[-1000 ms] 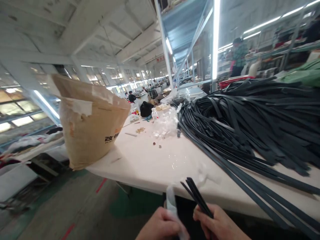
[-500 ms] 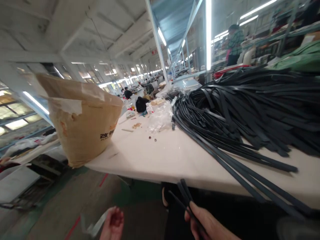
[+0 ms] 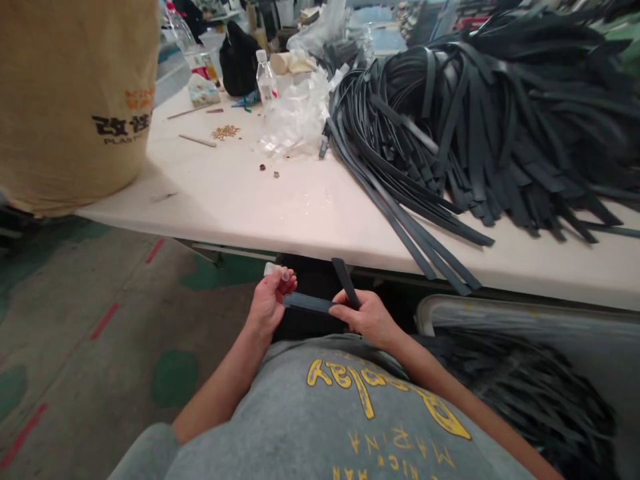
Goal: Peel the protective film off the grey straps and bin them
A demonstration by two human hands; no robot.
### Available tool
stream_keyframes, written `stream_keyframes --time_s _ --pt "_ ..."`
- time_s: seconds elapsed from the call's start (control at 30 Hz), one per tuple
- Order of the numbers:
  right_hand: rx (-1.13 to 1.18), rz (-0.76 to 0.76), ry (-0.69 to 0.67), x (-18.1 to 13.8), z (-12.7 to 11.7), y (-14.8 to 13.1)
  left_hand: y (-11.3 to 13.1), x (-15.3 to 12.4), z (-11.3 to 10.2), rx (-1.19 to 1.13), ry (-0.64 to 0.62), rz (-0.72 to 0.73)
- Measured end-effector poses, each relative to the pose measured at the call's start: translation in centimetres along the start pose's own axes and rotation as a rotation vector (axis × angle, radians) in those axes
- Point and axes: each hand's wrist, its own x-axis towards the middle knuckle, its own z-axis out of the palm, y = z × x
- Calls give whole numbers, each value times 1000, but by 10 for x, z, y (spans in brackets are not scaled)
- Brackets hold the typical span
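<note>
Below the table's front edge, my left hand (image 3: pixel 270 300) pinches the end of a dark grey strap (image 3: pixel 307 303) that lies sideways between my hands. My right hand (image 3: pixel 367 317) is closed on the same strap and on a second strap (image 3: pixel 345 280) that sticks upward. Something small and pale shows at my left fingertips; I cannot make out what it is. A large heap of black straps (image 3: pixel 480 120) covers the right half of the white table (image 3: pixel 250 207).
A big tan sack (image 3: pixel 75 100) stands at the table's left corner. Farther back are a plastic bottle (image 3: pixel 265 77), clear plastic bags (image 3: pixel 295 117), a black bag (image 3: pixel 240 60) and small metal bits (image 3: pixel 225 132). A bin of black straps (image 3: pixel 525 393) sits at my right.
The view has dropped from the hall to my lap. My left hand let a clear plastic piece fall, then came back up and took the end of a strap in my right hand.
</note>
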Motion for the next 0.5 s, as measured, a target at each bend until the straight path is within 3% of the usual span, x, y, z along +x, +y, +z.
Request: stream_keyframes --time_s 0.2,0.5 --pt "-220 -161 188 1 -1 -8 -4 -7 -5 16 22 -29" --pt "-253 -222 90 4 5 -3 -8 -3 -11 -29 52 -67"
